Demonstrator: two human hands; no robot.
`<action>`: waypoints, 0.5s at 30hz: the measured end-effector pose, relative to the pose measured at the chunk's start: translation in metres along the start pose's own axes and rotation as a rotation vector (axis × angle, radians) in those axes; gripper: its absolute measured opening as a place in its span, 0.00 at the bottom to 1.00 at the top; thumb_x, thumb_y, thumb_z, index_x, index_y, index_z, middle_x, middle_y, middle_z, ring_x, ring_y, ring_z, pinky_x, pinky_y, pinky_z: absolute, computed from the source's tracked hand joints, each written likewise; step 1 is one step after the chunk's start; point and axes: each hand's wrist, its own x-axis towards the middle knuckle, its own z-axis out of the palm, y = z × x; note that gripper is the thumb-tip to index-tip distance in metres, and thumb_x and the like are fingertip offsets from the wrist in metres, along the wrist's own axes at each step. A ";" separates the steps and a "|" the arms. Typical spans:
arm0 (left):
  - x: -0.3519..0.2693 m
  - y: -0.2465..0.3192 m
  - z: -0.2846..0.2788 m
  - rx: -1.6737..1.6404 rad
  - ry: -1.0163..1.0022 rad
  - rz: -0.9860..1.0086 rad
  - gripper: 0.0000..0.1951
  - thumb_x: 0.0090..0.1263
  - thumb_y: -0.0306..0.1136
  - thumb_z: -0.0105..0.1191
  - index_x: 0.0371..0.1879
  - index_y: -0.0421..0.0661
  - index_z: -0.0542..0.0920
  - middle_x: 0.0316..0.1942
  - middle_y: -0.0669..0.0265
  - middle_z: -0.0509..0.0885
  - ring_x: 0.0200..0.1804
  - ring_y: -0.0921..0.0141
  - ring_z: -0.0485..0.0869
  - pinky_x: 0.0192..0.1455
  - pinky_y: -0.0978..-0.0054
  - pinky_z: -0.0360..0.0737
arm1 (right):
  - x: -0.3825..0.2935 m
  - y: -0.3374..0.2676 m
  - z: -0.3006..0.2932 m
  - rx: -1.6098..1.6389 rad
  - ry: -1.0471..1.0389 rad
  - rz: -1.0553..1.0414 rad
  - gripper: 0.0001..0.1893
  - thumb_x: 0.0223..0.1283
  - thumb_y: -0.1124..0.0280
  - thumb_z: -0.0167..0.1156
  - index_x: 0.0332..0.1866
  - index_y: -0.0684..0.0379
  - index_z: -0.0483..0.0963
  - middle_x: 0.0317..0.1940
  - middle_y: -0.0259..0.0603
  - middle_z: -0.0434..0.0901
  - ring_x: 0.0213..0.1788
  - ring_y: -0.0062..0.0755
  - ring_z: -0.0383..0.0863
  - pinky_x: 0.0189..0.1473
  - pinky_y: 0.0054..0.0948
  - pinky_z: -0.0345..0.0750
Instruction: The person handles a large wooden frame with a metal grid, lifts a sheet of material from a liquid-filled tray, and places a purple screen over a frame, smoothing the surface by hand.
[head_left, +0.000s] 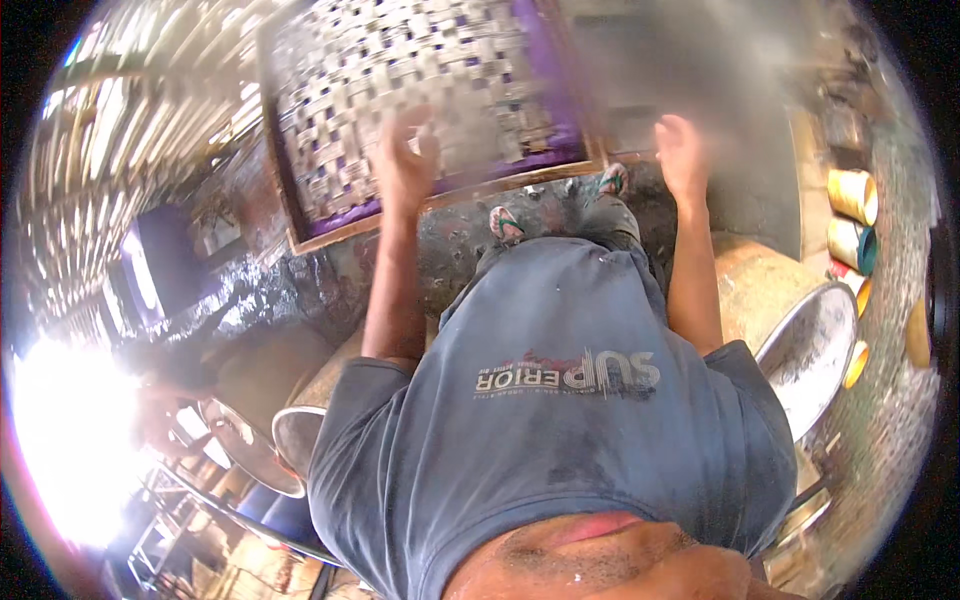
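My left hand (407, 161) is over a woven bamboo-strip panel (337, 127), near its lower edge, with the thumb and fingers apart and blurred. The panel lies in a wooden frame (337, 235), with purple material (559, 97) showing along its edges. A pale blur beside my left fingers hides some of the weave; whether it is steam or a thin sheet I cannot tell. My right hand (684, 157) is raised to the right of the frame, beside a hazy grey patch (720, 90). Its fingers are partly spread, and no object shows in it.
My feet in flip-flops (506, 223) stand on a dark wet floor (457, 255). A large round vessel (772, 300) is close to my right arm; others (300, 435) stand at my left. Yellow buckets (851, 196) line the right side. A slatted wall (112, 165) rises at left.
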 end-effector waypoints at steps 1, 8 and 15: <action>-0.004 0.020 0.028 -0.050 -0.074 0.081 0.15 0.55 0.22 0.55 0.43 0.43 0.80 0.39 0.59 0.84 0.42 0.65 0.83 0.47 0.70 0.78 | 0.003 0.020 -0.007 -0.010 0.013 0.020 0.16 0.60 0.58 0.59 0.49 0.54 0.75 0.32 0.43 0.83 0.35 0.39 0.84 0.40 0.35 0.77; -0.018 0.161 0.174 -0.461 -0.764 0.150 0.20 0.49 0.22 0.53 0.45 0.44 0.77 0.43 0.60 0.80 0.53 0.60 0.76 0.60 0.63 0.71 | 0.089 0.109 -0.052 0.085 -0.104 0.174 0.15 0.61 0.60 0.58 0.49 0.56 0.76 0.33 0.46 0.84 0.34 0.38 0.84 0.39 0.35 0.78; -0.065 0.072 0.372 -0.353 -0.486 -0.581 0.19 0.53 0.25 0.54 0.47 0.44 0.76 0.44 0.57 0.80 0.50 0.64 0.79 0.56 0.64 0.74 | 0.170 0.458 -0.061 0.068 0.353 0.474 0.16 0.64 0.66 0.55 0.50 0.67 0.74 0.37 0.44 0.81 0.34 0.32 0.80 0.37 0.28 0.79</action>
